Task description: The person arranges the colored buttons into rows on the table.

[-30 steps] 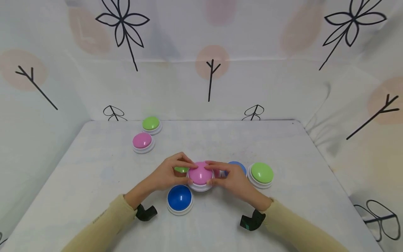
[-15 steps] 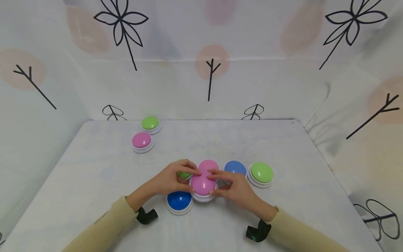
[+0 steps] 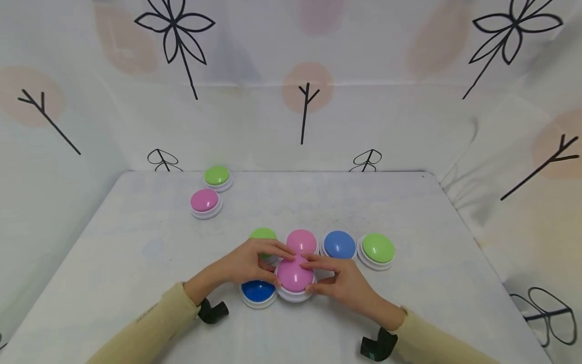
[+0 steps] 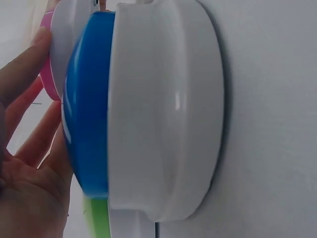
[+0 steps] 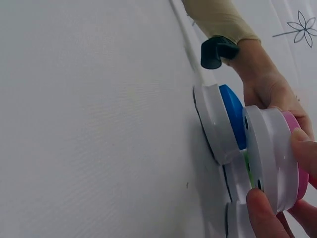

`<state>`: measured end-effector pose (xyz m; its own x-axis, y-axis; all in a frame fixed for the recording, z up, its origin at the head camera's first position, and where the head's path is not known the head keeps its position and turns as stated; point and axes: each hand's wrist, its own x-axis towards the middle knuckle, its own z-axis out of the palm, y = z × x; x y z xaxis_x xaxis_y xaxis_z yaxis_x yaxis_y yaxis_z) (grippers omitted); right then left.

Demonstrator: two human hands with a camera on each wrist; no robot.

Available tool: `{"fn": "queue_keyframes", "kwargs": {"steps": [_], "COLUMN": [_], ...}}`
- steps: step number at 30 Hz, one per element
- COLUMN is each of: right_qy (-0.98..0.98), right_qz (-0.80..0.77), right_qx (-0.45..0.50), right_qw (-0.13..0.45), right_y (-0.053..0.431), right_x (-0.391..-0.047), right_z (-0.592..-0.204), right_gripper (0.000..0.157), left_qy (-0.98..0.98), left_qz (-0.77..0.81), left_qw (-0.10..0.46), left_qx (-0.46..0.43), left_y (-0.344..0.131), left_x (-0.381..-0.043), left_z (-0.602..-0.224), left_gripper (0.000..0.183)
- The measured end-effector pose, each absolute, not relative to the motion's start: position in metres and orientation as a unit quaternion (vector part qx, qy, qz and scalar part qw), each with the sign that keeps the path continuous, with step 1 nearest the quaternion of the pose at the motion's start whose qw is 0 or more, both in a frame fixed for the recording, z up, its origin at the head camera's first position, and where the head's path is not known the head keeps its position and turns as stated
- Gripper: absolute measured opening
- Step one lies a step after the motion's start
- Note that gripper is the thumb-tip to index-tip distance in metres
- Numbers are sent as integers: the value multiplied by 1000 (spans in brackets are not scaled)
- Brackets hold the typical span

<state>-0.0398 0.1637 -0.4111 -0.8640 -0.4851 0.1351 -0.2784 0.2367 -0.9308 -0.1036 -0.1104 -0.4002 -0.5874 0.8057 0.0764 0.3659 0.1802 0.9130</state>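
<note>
Pink button (image 3: 295,277), pinched by left hand (image 3: 245,260) and right hand (image 3: 347,284), hovers beside the nearer blue button (image 3: 257,292).

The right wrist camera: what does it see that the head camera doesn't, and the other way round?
Only right wrist: dark spots on the underside of the held glossy pink domed button. Only head: the farthest glossy green domed button and its glossy pink domed neighbour. Both: the held glossy pink domed button, the left hand, and the glossy blue domed button by that hand.
</note>
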Motion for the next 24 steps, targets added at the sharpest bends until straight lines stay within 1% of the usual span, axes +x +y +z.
{"fn": "queue_keyframes", "kwargs": {"steps": [7,13,20,24], "right_qy": [771,767,798,808], "right_qz": [-575,-579,-528,-513], "right_qx": [-264,-265,-288,-286], "right_qw": [75,79,40,42], "right_y": [168,170,172,174], "right_x": [-35,-32,-33,-33], "right_z": [-416,-420,-425,-426], "right_gripper": [45,44,42,43], "left_qy": [731,739,748,759], "left_qz": [493,464,449,428], "left_qw": [219,198,184,175], "left_qx": [418,447,453,459], "left_y": [-106,-104,-100,-97], "left_x": [-103,-103,-101,-101], "left_z": [-400,-404,-407,-410], "left_gripper": [47,44,42,41]}}
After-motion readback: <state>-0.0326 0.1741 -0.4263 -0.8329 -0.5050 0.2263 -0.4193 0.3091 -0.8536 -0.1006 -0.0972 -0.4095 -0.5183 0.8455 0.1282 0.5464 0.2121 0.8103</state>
